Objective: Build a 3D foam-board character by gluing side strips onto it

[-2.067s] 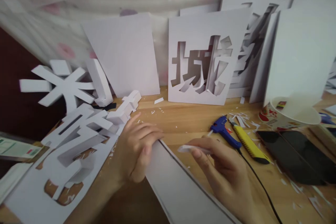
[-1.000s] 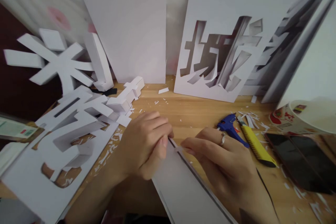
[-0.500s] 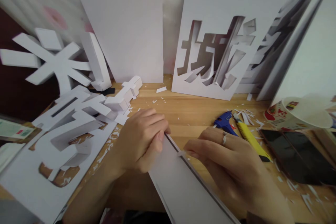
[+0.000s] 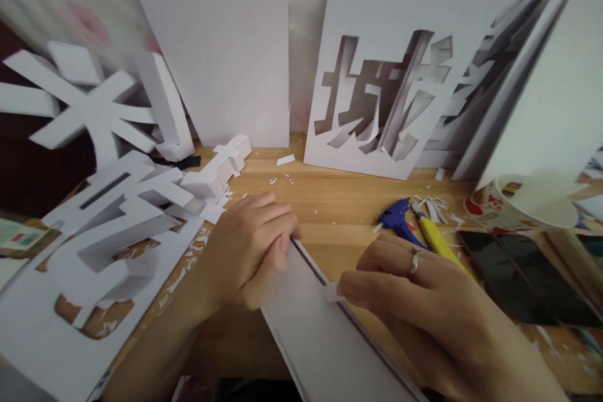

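Observation:
My left hand is closed round the far end of a long white board strip, which slants down toward the lower right. A dark groove runs along the strip's right edge. My right hand, with a ring on one finger, pinches a small white paper piece that lies over this edge. Just beyond the right hand are a blue glue gun and a yellow cutter on the wooden table.
White cut-out characters and a cut sheet fill the left. Large white boards lean at the back. On the right are a paper cup and dark phones. White scraps dot the table.
My right hand has moved slightly right and down along the strip's edge, and more of the small paper piece shows. My left hand keeps its hold. The whole view has shifted a little.

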`<act>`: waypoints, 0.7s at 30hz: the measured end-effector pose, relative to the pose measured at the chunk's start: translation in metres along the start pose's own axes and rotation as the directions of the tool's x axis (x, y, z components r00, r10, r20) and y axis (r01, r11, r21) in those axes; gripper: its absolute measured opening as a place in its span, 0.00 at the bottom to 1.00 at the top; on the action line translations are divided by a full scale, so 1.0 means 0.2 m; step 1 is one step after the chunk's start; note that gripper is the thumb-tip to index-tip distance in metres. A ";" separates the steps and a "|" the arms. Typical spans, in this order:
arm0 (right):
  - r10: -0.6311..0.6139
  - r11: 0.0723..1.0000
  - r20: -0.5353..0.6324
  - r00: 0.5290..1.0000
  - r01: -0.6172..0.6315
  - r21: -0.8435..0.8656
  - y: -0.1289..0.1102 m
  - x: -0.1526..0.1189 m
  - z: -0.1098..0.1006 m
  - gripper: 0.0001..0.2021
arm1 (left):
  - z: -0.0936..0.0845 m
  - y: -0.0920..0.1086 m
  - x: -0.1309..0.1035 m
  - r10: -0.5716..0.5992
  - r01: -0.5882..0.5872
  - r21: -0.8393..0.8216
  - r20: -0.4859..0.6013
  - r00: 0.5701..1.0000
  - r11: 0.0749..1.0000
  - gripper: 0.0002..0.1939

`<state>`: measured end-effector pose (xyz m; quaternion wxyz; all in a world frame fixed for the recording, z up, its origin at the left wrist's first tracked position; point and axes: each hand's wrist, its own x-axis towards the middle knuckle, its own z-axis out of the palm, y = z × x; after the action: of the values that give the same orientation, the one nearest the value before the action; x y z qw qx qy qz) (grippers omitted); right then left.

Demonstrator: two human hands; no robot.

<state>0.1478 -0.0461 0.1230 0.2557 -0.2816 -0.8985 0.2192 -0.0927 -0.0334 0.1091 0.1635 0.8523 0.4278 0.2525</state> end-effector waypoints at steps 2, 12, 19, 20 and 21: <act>0.009 1.000 0.032 0.999 -0.009 0.014 0.00 0.00 -0.02 0.13 | 0.00 0.00 0.00 0.000 0.000 -0.002 0.000 1.000 1.000 0.15; -0.021 0.998 0.021 1.000 0.020 0.059 0.00 0.05 -0.03 0.13 | 0.00 0.00 0.00 0.022 -0.022 -0.016 -0.013 1.000 1.000 0.13; -0.067 0.997 0.043 0.997 0.065 0.045 0.04 0.12 0.01 0.11 | 0.01 -0.02 -0.02 0.049 -0.051 -0.024 -0.069 0.996 0.998 0.15; -0.077 0.997 0.039 0.996 0.075 0.036 0.05 0.13 0.01 0.11 | 0.02 -0.02 -0.02 0.056 -0.059 -0.024 -0.081 0.995 0.998 0.16; -0.086 0.996 0.031 0.996 0.085 0.024 0.06 0.15 0.02 0.10 | 0.02 -0.03 -0.02 0.062 -0.064 -0.022 -0.094 0.994 0.998 0.16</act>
<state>0.1290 -0.0201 0.1238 0.2533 -0.2365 -0.9112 0.2228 -0.0963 -0.0347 0.1022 0.1460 0.8506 0.4047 0.3023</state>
